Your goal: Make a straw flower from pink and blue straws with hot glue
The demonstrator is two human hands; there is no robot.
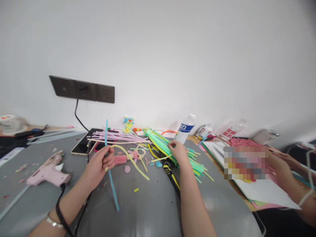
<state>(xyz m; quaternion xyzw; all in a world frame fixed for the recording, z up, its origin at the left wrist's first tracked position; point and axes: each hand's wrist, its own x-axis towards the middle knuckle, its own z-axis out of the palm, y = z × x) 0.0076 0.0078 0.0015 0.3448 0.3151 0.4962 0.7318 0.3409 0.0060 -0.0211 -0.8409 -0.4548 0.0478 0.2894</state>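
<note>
My left hand [105,161] is closed around a blue pipe cleaner [114,194] that sticks out above and below the fist. A yellow pipe cleaner [138,166] in the same hand arches over to the right. My right hand [177,149] reaches into a loose bundle of green and yellow pipe cleaners [195,164], thumb and fingers pinched together. What lies between those fingertips is hidden. Near that palm is a pale yellow pipe cleaner [160,159]. Pink pipe cleaners [120,136] lie between the hands, beyond a pink pipe-cleaner figure [134,155].
A pink glue gun [48,171] with a black cord lies at left. Yellow-black handled pliers [171,176] rest below the bundle. A bottle [184,128] stands behind, near a small colourful figure [128,125]. Phones [82,141] lie at back left. Another person's arm [283,171] is at right.
</note>
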